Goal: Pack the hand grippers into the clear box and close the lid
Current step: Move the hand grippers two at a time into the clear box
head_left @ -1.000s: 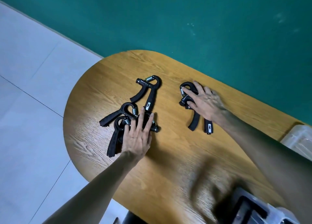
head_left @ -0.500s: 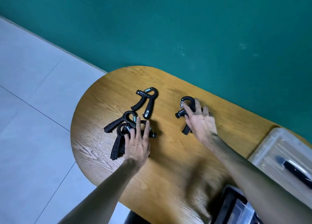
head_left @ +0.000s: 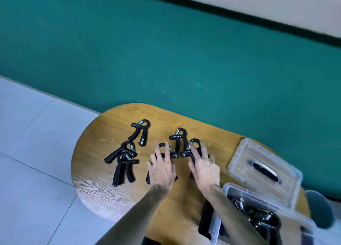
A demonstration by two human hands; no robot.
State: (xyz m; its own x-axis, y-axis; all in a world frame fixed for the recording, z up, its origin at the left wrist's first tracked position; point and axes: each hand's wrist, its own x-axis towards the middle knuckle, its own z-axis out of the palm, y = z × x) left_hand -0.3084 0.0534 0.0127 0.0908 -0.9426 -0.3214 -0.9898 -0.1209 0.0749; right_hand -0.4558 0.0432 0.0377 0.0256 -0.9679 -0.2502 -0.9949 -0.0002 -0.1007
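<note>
On the oval wooden table (head_left: 103, 193) the left hand (head_left: 162, 169) lies flat, fingers straight and spread, pressing on a black hand gripper (head_left: 164, 152) whose looped head and spring show just past the fingertips (head_left: 167, 147); its handles are hidden under the palm. Just beside it, the right hand (head_left: 204, 168) covers another hand gripper (head_left: 193, 148), fingers extended over its handles with the head poking out beyond them; motion blur makes it unclear whether they curl round it. A third gripper (head_left: 178, 137) lies between and just beyond the two hands. Well to the left sit a crossed pair of grippers (head_left: 121, 161) and a single gripper (head_left: 141, 132) farther back. The clear box (head_left: 230, 191) stands at the near right, with grippers already inside; its lid (head_left: 263, 167) lies flat on the table behind it.
</note>
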